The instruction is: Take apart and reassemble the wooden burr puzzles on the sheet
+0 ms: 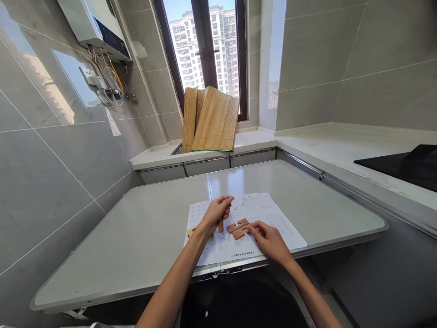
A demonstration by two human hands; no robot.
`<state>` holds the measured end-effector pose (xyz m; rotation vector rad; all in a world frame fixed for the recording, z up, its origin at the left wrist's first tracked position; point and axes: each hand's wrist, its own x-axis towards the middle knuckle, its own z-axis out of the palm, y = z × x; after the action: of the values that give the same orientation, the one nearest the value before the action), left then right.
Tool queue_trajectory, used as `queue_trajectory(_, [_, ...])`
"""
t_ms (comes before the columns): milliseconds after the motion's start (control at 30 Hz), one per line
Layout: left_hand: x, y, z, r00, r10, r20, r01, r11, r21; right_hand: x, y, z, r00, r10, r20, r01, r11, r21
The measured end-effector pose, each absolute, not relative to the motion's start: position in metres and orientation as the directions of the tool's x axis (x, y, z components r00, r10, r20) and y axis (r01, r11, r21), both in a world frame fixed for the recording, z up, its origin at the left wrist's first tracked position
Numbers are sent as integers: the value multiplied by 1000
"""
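Observation:
Two flat, notched wooden puzzle pieces lie side by side on a printed sheet of paper. My right hand reaches in from the right, its thumb and fingertips pinched at the right end of these pieces. Above the sheet, my left hand is closed around a small wooden block, whose lower end sticks out below the fingers. Left of my left wrist a lighter wooden piece rests on the paper, partly hidden by the forearm. Small line drawings cover the sheet.
The sheet lies on a pale folding table with a seam down its middle. Behind it, a folded bamboo mat leans against the window on a white counter. A black cooktop sits at right; a water heater hangs upper left.

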<state>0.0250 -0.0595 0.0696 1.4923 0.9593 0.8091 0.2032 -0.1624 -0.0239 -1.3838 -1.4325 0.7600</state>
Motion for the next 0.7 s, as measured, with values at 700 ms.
queue_trajectory(700, [-7, -133, 19, 389, 921, 27, -190, 51, 980, 183, -161, -1, -43, 978, 202, 352, 204, -914])
